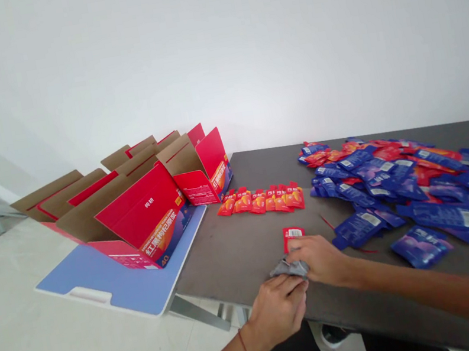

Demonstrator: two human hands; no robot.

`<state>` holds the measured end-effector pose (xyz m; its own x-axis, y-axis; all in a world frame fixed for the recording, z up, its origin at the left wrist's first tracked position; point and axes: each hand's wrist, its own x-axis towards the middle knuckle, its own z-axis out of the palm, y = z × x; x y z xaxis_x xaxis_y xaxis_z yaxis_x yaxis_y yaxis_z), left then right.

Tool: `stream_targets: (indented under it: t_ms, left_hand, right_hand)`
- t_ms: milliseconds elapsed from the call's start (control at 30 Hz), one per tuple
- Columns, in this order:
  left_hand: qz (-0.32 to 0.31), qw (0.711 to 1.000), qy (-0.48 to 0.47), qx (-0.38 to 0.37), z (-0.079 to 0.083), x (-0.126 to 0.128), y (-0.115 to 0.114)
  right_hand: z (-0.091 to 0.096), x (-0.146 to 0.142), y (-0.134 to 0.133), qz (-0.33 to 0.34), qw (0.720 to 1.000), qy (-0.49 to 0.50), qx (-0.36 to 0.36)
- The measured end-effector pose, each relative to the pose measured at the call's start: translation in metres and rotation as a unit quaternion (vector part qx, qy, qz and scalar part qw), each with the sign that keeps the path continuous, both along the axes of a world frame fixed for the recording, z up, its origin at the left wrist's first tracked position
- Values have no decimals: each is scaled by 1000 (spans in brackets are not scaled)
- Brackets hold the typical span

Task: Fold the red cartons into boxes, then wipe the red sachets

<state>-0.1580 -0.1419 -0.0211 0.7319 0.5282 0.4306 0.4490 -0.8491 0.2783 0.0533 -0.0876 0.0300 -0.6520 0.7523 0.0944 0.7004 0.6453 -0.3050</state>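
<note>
At the table's front edge, my left hand (280, 305) and my right hand (321, 258) are together, fingers closed on a crumpled grey cloth (289, 268). A red sachet (293, 233) with a white barcode label lies just beyond my right fingers, its lower end hidden by them; I cannot tell whether they touch it. Farther back, several red-orange sachets (258, 201) are laid in an overlapping row. To the right of my right hand, a blue sachet (421, 245) lies at the near side of a loose heap of blue and red sachets (378, 175).
Open red cardboard boxes (146, 214) with raised brown flaps stand on the left, the nearest on a blue board or folding table (141, 290). A smaller-looking open box (201, 175) stands by the grey table's (229, 248) left edge. A white wall rises behind.
</note>
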Motion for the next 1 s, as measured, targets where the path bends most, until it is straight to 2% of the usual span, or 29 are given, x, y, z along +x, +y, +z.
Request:
stream_targets:
  t_ms: [67,133,300,400,467,533,600,700,833,900,1000]
  left_hand:
    - [-1,1000,-8,-1,1,0,0]
    - [-1,1000,-19,0,1,1,-1]
    - [4,1000,-18,-4,-1,0,-2]
    - [3,1000,-18,-11,-2,-1,-2]
    - [-2,999,-25,-25,-1,-1,-1]
    - [-3,997,-44,-58,4,-3,0]
    - [18,991,-76,-107,12,-8,2]
    - [118,975,-111,-151,28,-22,7]
    - [243,961,-19,-129,40,-35,12]
    - [270,954,37,-126,42,-34,12]
    - [293,944,72,-136,44,-23,11]
  right_hand:
    - [-6,-4,7,10,998,-64,24]
    - [-7,-4,25,7,992,-112,62]
    - [-3,4,81,-55,978,-163,121]
    - [-5,15,99,-87,982,-131,107]
    - [-8,25,102,-107,988,-53,97]
    - [-7,37,98,-147,982,53,107]
    - [-1,52,87,-191,961,156,127]
    - [16,75,59,-219,930,259,140]
    - [46,97,14,-236,903,328,147]
    - [57,103,-5,-249,894,345,144]
    - [66,109,-28,-271,890,344,128]
